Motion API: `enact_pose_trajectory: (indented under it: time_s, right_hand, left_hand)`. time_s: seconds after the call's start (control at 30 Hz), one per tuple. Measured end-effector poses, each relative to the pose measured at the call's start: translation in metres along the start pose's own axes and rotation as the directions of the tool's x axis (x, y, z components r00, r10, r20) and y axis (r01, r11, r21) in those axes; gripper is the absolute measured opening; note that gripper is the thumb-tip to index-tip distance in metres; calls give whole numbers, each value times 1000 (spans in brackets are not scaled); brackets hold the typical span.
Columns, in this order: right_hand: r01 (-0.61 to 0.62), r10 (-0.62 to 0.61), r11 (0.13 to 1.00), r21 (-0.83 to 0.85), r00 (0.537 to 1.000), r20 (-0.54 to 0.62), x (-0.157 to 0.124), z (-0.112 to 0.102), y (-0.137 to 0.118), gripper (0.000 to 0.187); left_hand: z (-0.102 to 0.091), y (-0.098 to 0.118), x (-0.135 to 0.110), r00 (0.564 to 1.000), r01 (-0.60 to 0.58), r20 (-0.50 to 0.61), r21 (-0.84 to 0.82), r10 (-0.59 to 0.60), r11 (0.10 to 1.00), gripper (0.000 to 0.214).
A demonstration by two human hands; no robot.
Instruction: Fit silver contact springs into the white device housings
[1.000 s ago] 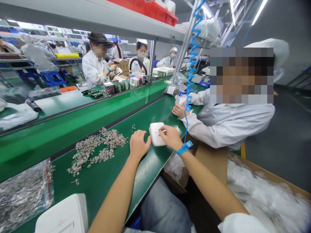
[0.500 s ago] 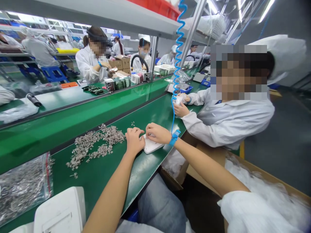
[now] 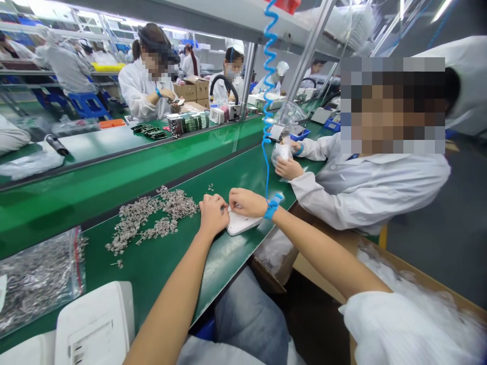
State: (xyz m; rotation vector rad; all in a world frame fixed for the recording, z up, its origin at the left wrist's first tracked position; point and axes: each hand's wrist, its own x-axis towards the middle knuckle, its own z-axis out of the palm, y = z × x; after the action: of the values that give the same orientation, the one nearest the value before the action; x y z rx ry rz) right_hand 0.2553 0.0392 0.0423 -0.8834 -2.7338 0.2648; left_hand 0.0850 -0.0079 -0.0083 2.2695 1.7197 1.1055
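Observation:
A white plastic casing (image 3: 243,225) lies flat on the green bench near its front edge, partly covered by my hands. My left hand (image 3: 213,214) is curled at the casing's left end, its thumb and fingers closed against the edge. Over the casing's top, my right hand (image 3: 246,203) has its fingertips pinched together, close to the left fingertips. Whatever is in that pinch is too small or hidden to make out. A blue wrist strap (image 3: 272,207) circles my right wrist. Left of my left hand, a heap of small metal parts (image 3: 167,208) is spread on the bench.
More white casings (image 3: 95,324) stand at the near left, beside a clear zip bag (image 3: 41,274) of metal parts. A coiled blue cord (image 3: 270,76) hangs to my wrist strap. On the right, a co-worker (image 3: 373,177) handles a plastic-wrapped item. An open carton (image 3: 276,258) sits below the bench.
The camera view has shifted slightly. My hands stay at the casing, with the left fingers now closer to the right fingertips.

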Motion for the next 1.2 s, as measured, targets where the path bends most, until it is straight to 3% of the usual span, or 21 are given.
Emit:
enact_pose_trajectory:
  time_s: [0.1,0.17,0.27,0.43,0.8,1.2]
  right_hand:
    - [-44,40,998,42,995,88,7,-3,6,15]
    - [-19,14,997,69,997,77,3,-3,8,15]
    - [85,-81,994,72,995,-51,-18,-2,7,6]
    - [120,-115,993,12,972,-207,-49,3,3,23]
    - [145,-139,989,12,964,-228,-47,7,5,29]
    - [218,-237,970,-107,947,-219,-49,8,6,30]
  left_hand:
    - [-1,1,0,1000,6,23,1,-6,1000,12]
    - [-2,1,0,999,15,30,2,-15,1000,14]
    - [-2,1,-1,999,24,45,-3,-23,1000,14]
    - [-2,0,-1,998,18,59,-13,-17,1000,14]
    - [-4,6,1,993,36,111,-4,-35,999,12]
    - [-11,16,-2,989,-25,144,94,11,995,10]
